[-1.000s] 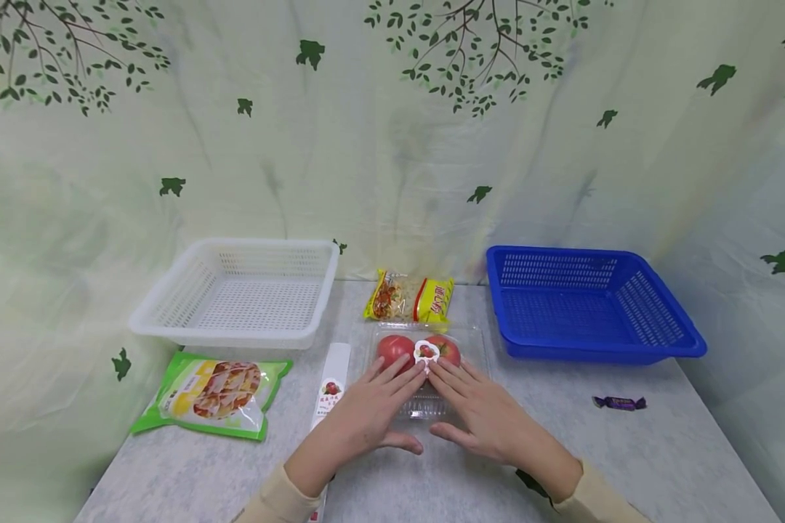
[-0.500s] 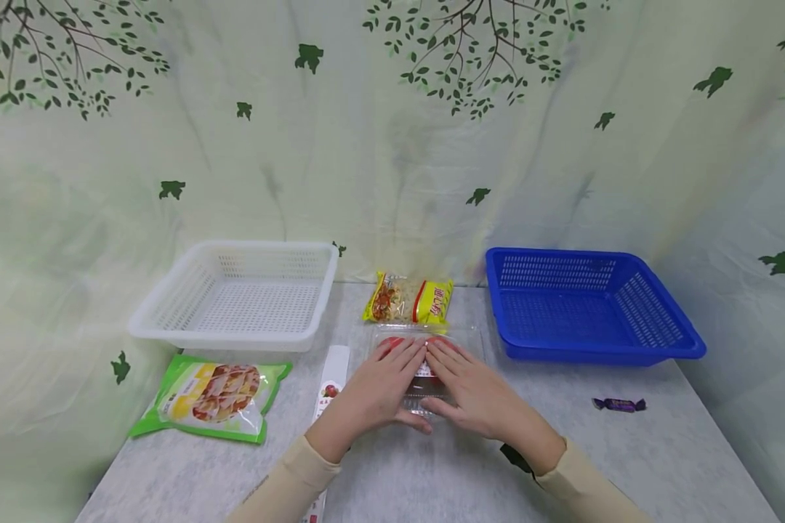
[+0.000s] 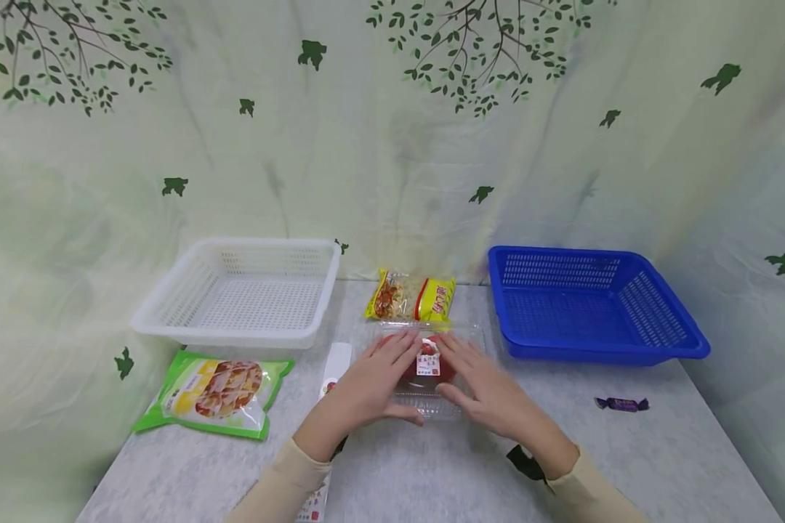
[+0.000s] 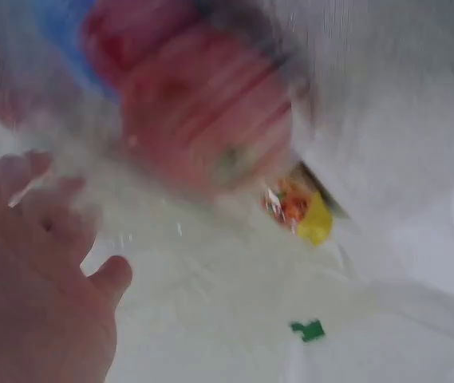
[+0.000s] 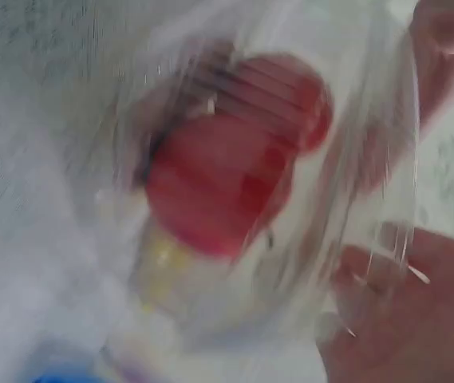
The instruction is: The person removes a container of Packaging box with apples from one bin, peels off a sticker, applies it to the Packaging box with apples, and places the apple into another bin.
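Hands (image 3: 432, 388) cupping tomato box (image 3: 427, 367) (seemingly lifted), fingers straight

tomato box (image 3: 425, 370): clear glossy plastic, paper label on lid
white basket (image 3: 238, 294): perforated plastic, matt
blue basket (image 3: 589, 305): perforated plastic, slight sheen
green pouch (image 3: 212, 392): glossy printed film
noodle packet (image 3: 411, 299): shiny film
table (image 3: 628, 465): matt grey, speckled
backdrop (image 3: 392, 145): printed cloth

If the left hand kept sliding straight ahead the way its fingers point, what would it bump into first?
Probably the yellow noodle packet just beyond the clear tomato box that the left hand grips; depth is hard to judge, and the fingers point slightly rightward.
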The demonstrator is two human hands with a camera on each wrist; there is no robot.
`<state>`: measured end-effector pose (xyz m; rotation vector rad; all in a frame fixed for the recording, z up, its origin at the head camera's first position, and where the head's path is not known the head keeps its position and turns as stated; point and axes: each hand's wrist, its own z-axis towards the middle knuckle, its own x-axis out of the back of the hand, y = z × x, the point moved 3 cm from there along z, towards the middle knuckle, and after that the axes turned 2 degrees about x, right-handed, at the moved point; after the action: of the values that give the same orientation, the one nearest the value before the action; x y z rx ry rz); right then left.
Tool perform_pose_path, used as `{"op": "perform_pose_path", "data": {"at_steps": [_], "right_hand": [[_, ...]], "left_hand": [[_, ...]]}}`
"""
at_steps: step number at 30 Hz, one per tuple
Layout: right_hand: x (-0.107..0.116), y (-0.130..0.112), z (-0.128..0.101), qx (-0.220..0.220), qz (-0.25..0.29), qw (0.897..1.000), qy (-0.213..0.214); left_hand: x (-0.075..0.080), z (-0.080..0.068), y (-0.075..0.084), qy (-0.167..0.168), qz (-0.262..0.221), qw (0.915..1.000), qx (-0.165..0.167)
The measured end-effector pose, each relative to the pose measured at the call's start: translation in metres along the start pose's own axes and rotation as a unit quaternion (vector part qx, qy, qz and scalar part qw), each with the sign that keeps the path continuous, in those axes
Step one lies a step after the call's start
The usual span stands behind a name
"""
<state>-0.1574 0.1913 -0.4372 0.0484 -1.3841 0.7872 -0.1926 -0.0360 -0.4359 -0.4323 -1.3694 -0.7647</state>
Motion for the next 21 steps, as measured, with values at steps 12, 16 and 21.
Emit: {"op": "perform_pose_path", "data": {"at_steps": [12, 16, 21], "right_hand": [[0.036, 0.042, -0.020, -0.123, 0.076, 0.982, 0.123], [0.028, 0.052, -0.023, -0.188, 0.118, 0.975, -0.013], [0.012, 0.065, -0.022, -0.173, 0.209, 0.960, -0.071]], "left_hand": [[0.010, -0.024, -0.046, 0.100, -0.260, 0.9417, 0.189], [0.001, -0.026, -0.049, 0.081, -0.309, 0.9220, 0.219], [-0.007, -0.027, -0.055, 0.032, -0.342, 0.9054, 0.249]]}}
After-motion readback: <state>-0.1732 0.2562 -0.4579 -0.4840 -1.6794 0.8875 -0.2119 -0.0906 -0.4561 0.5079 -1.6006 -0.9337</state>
